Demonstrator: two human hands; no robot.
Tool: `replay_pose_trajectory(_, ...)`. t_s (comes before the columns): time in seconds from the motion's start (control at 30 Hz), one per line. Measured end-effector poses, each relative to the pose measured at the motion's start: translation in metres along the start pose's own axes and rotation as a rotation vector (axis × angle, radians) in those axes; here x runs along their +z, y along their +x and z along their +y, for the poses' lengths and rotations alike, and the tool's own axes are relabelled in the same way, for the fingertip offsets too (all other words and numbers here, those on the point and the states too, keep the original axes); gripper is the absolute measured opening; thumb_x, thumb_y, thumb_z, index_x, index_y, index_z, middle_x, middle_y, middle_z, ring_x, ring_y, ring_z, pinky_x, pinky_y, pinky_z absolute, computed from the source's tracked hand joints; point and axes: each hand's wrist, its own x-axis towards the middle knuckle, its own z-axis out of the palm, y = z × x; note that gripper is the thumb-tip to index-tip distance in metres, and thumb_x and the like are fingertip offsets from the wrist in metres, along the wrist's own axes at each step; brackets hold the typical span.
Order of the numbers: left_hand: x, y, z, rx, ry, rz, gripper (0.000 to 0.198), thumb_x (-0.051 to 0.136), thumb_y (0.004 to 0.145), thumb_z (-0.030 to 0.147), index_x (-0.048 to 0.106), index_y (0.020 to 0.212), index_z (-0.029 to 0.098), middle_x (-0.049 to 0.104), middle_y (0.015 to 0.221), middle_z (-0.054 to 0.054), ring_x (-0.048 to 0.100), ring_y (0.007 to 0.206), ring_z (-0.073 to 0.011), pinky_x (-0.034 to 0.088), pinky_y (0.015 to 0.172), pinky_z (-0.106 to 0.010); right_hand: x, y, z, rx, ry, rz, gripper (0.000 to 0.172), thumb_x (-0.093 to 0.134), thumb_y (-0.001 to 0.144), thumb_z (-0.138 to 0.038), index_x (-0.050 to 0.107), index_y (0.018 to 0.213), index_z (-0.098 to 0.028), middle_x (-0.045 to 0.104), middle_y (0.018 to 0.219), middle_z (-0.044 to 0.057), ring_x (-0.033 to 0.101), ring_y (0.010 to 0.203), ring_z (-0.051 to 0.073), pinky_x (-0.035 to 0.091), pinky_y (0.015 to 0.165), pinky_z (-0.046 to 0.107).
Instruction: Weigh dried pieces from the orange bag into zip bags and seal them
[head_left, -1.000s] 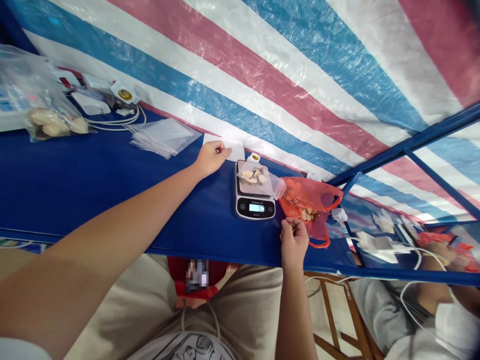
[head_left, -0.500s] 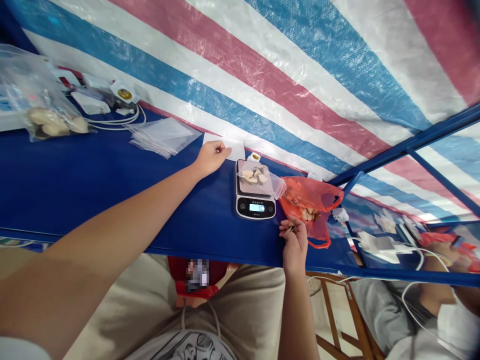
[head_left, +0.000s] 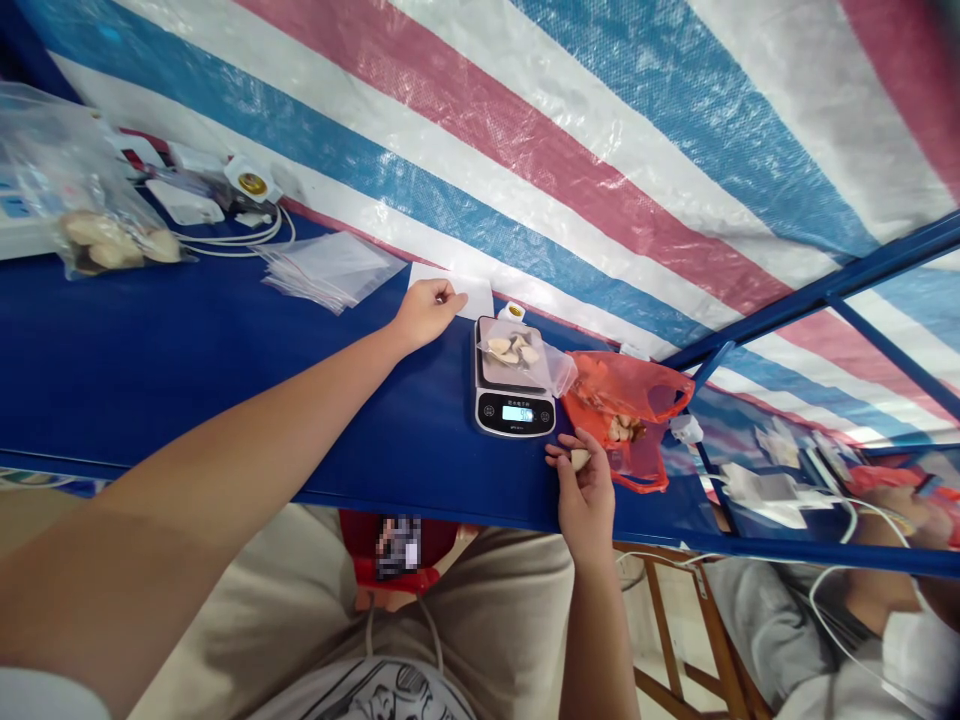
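Observation:
My right hand [head_left: 589, 490] pinches a pale slice [head_left: 580, 459], perhaps of dried root or mushroom, by the red plastic bag [head_left: 622, 385]. More brownish-cream pieces [head_left: 624, 429] lie in that bag's opening. To the left stands a digital kitchen scale [head_left: 516, 411] with a lit display; its digits are too small to read surely. On its plate rests a clear bag [head_left: 559, 370] holding several pale slices [head_left: 511, 350]. My left hand [head_left: 427, 312] is loosely curled, resting by a white paper [head_left: 472, 290], with nothing visible in its fingers.
Several flat clear zip bags [head_left: 330, 268] lie left of the paper. A filled clear bag [head_left: 112, 240], cables [head_left: 240, 243] and small white devices [head_left: 251, 178] sit farther left. A striped tarp [head_left: 465, 130] hangs behind. Beyond the blue frame bar [head_left: 817, 297], another person [head_left: 870, 600] is seated.
My right hand has shifted slightly left from the red bag and turned, so the pale slice in its fingers shows more. My left hand stays by the paper. The view has shifted slightly.

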Motion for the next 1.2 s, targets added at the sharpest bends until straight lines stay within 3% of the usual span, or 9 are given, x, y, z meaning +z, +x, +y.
replay_pose_trajectory(0.17, 0.000, 0.001, -0.001, 0.005, 0.006, 0.001, 0.031, 0.066, 0.081, 0.033, 0.048, 0.060, 0.020, 0.047, 0.057, 0.004, 0.040, 0.057, -0.0110, 0.035, 0.062, -0.029, 0.002, -0.001, -0.007, -0.004, 0.004, 0.022, 0.046, 0.067, 0.094, -0.045, 0.052, 0.131, -0.023, 0.068, 0.121, 0.010, 0.072, 0.086, 0.017, 0.060, 0.074, 0.035)
replay_pose_trajectory(0.33, 0.000, 0.001, 0.000, -0.002, 0.016, -0.002, 0.031, 0.066, 0.081, 0.033, 0.048, 0.060, 0.020, 0.047, 0.057, 0.005, 0.040, 0.056, -0.0110, 0.035, 0.062, -0.029, 0.001, -0.001, -0.008, 0.012, -0.015, 0.000, 0.037, 0.060, 0.098, -0.050, 0.055, 0.124, -0.023, 0.068, 0.108, 0.006, 0.058, 0.063, 0.010, 0.048, 0.055, 0.026)
replay_pose_trajectory(0.43, 0.000, 0.000, 0.001, -0.003, 0.021, -0.004, 0.031, 0.066, 0.081, 0.034, 0.048, 0.060, 0.020, 0.047, 0.057, 0.004, 0.040, 0.057, -0.0111, 0.036, 0.062, -0.029, 0.000, 0.000, -0.007, 0.021, 0.040, 0.023, 0.033, 0.060, 0.097, -0.052, 0.055, 0.115, -0.024, 0.065, 0.100, 0.002, 0.053, 0.058, 0.008, 0.043, 0.050, 0.024)
replay_pose_trajectory(0.63, 0.000, 0.000, 0.000, -0.004, 0.027, -0.013, 0.030, 0.066, 0.081, 0.035, 0.049, 0.061, 0.020, 0.047, 0.057, 0.004, 0.040, 0.057, -0.0115, 0.036, 0.063, -0.029, 0.003, -0.003, -0.012, 0.058, 0.150, 0.100, 0.021, 0.054, 0.097, -0.044, 0.045, 0.098, -0.026, 0.068, 0.102, 0.002, 0.055, 0.052, 0.007, 0.036, 0.045, 0.019)
replay_pose_trajectory(0.87, -0.002, -0.001, 0.001, 0.004, 0.019, -0.027, 0.031, 0.065, 0.082, 0.034, 0.048, 0.060, 0.020, 0.046, 0.057, 0.004, 0.040, 0.057, -0.0115, 0.036, 0.063, -0.029, 0.007, -0.004, -0.016, 0.119, 0.131, 0.180, 0.016, 0.052, 0.093, -0.039, 0.047, 0.097, -0.024, 0.070, 0.100, 0.004, 0.053, 0.048, 0.007, 0.040, 0.045, 0.021)
replay_pose_trajectory(1.03, -0.001, 0.000, 0.000, 0.002, 0.019, -0.034, 0.031, 0.065, 0.082, 0.034, 0.048, 0.060, 0.020, 0.047, 0.058, 0.004, 0.041, 0.058, -0.0115, 0.036, 0.063, -0.029, 0.006, -0.003, -0.012, 0.056, 0.090, 0.168, 0.019, 0.052, 0.096, -0.042, 0.050, 0.093, -0.023, 0.068, 0.094, 0.002, 0.050, 0.048, 0.006, 0.038, 0.045, 0.022)
replay_pose_trajectory(1.2, 0.000, 0.000, -0.001, 0.008, 0.025, -0.033, 0.031, 0.066, 0.081, 0.035, 0.049, 0.060, 0.020, 0.047, 0.058, 0.004, 0.041, 0.059, -0.0121, 0.036, 0.063, -0.029, 0.005, 0.000, -0.010, 0.038, 0.080, 0.128, 0.034, 0.060, 0.095, -0.053, 0.048, 0.086, -0.023, 0.056, 0.077, -0.005, 0.046, 0.047, 0.006, 0.033, 0.042, 0.020)
